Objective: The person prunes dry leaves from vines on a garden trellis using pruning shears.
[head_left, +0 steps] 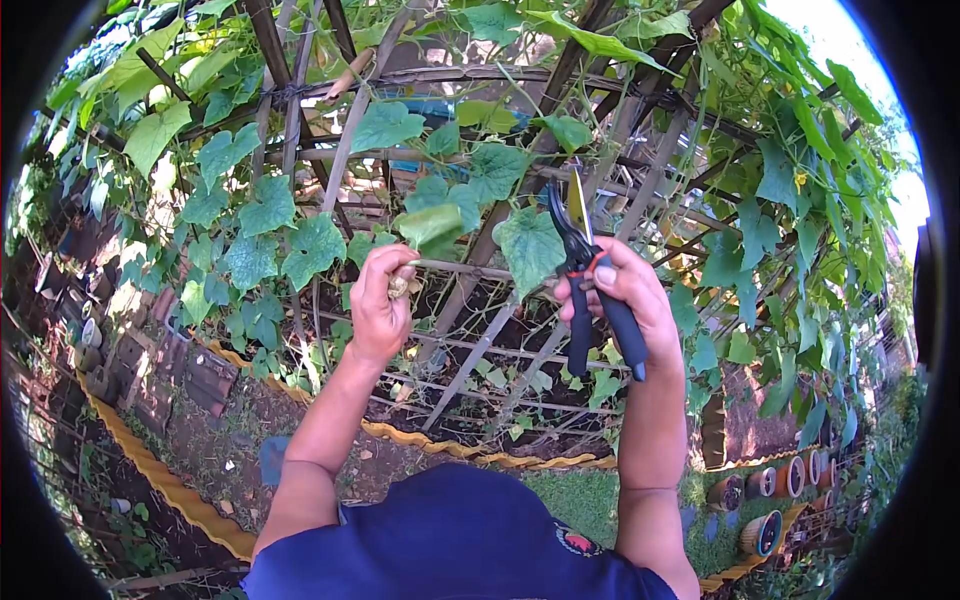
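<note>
My left hand is raised with its fingers closed around what looks like a leaf stem. A blurred green leaf shows just beyond its fingertips, and a small pale, crumpled bit sits by the fingers. In my right hand are pruning shears with dark handles and an orange-red part near the pivot. Their blades point up and are spread apart, among the vine leaves. A broad vine leaf hangs just left of the shears, between the two hands.
A slatted wooden trellis covered with climbing vines stands close in front. Wavy yellow edging borders the bed. Several potted plants stand at lower right, and stacked bricks or tiles lie at left.
</note>
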